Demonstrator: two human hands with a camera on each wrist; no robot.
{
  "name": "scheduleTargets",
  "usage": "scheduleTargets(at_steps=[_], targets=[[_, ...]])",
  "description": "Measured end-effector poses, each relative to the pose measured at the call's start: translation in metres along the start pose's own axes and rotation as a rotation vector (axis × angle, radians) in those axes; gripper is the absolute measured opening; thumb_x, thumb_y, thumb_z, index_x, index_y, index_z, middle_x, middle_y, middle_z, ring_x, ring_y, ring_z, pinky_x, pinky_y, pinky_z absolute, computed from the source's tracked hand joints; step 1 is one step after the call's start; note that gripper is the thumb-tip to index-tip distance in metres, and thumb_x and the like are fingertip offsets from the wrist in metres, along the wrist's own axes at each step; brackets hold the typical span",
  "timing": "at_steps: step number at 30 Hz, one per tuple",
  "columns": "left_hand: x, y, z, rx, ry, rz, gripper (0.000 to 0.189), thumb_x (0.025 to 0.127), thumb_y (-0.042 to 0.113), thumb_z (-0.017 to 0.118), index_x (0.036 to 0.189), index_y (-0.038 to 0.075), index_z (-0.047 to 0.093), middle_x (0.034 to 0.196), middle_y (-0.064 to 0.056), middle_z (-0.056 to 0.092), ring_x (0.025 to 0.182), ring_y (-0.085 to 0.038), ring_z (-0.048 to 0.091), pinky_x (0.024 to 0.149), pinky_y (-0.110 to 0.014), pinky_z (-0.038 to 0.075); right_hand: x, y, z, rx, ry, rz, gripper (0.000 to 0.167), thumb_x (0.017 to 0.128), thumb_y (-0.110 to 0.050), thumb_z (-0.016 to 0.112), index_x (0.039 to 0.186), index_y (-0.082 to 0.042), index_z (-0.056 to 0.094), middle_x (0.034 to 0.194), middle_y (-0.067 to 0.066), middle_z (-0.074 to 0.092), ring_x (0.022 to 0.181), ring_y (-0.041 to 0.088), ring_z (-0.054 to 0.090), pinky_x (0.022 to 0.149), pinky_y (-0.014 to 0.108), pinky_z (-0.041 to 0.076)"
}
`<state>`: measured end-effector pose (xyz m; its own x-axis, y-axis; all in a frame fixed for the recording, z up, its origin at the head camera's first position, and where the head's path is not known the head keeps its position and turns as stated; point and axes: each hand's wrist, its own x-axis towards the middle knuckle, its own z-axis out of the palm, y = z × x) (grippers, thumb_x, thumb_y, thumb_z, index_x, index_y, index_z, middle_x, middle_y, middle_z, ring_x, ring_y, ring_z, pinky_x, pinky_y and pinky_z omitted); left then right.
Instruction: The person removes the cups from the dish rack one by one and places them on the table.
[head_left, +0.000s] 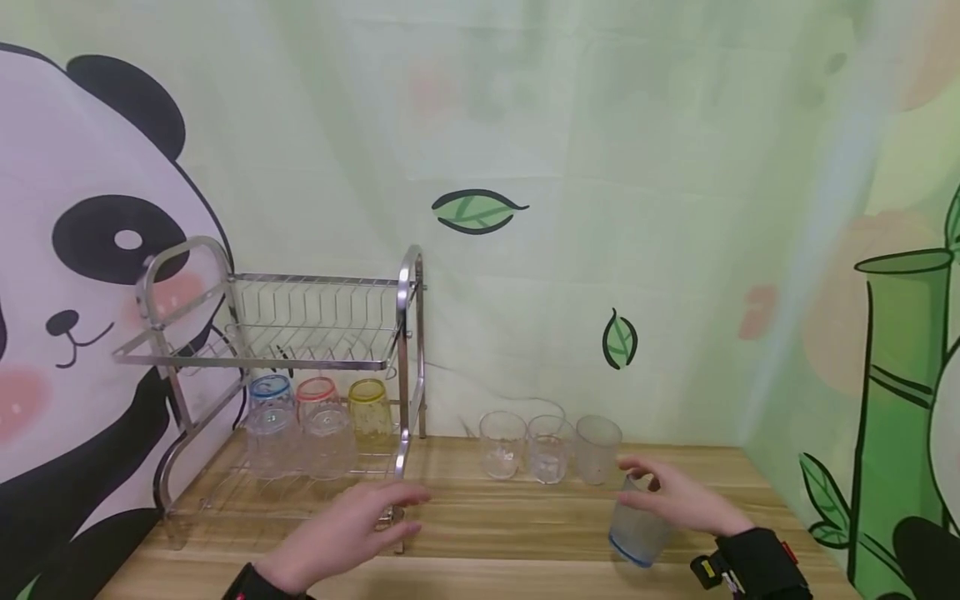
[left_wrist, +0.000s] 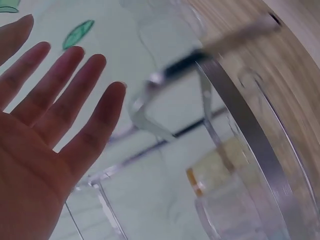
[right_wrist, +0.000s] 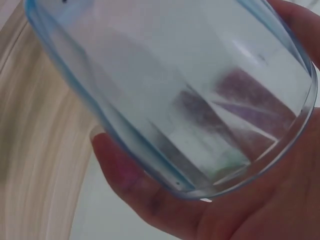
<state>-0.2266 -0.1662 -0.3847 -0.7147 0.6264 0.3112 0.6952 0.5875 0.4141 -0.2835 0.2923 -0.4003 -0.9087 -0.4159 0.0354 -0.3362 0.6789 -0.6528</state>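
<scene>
My right hand (head_left: pixel 678 496) grips a clear glass (head_left: pixel 637 533) with a blue rim, held tilted and upside down, its rim low toward the wooden table. In the right wrist view the glass (right_wrist: pixel 170 95) fills most of the picture, with fingers and thumb round its base end. My left hand (head_left: pixel 352 529) holds nothing and is nearest to the front right post of the metal dish rack (head_left: pixel 405 333). Its fingers are spread and fairly straight in the left wrist view, beside the blurred rack frame (left_wrist: pixel 250 135).
On the rack's lower shelf are a blue-edged glass (head_left: pixel 270 387), a red-edged glass (head_left: pixel 316 389) and a yellow glass (head_left: pixel 369 412), with clear glasses (head_left: pixel 327 442) in front. Three clear glasses (head_left: pixel 502 446) stand at the table's back by a printed cloth (head_left: pixel 675 208).
</scene>
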Motion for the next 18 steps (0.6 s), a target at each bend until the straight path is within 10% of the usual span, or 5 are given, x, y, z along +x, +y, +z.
scheduleTargets(at_steps=[11, 18], targets=[[-0.010, -0.040, -0.030, -0.041, -0.091, -0.158, 0.040, 0.096, 0.033, 0.064, 0.127, 0.009, 0.062, 0.117, -0.006, 0.066, 0.104, -0.025, 0.062, 0.085, -0.046, 0.052, 0.006, 0.023, -0.033, -0.184, 0.010, 0.049, 0.059, 0.091, -0.038, 0.068, 0.130, 0.005, 0.054, 0.125, 0.021, 0.057, 0.114, 0.042, 0.053, 0.084, 0.049, 0.051], [-0.016, -0.068, -0.057, -0.088, -0.211, -0.374, 0.045, 0.091, 0.027, 0.070, 0.128, 0.003, 0.059, 0.115, -0.015, 0.063, 0.106, -0.037, 0.059, 0.085, -0.054, 0.050, 0.023, 0.044, -0.042, -0.276, 0.053, 0.060, 0.055, 0.090, -0.038, 0.070, 0.123, 0.003, 0.057, 0.120, 0.023, 0.059, 0.110, 0.042, 0.056, 0.083, 0.051, 0.051]])
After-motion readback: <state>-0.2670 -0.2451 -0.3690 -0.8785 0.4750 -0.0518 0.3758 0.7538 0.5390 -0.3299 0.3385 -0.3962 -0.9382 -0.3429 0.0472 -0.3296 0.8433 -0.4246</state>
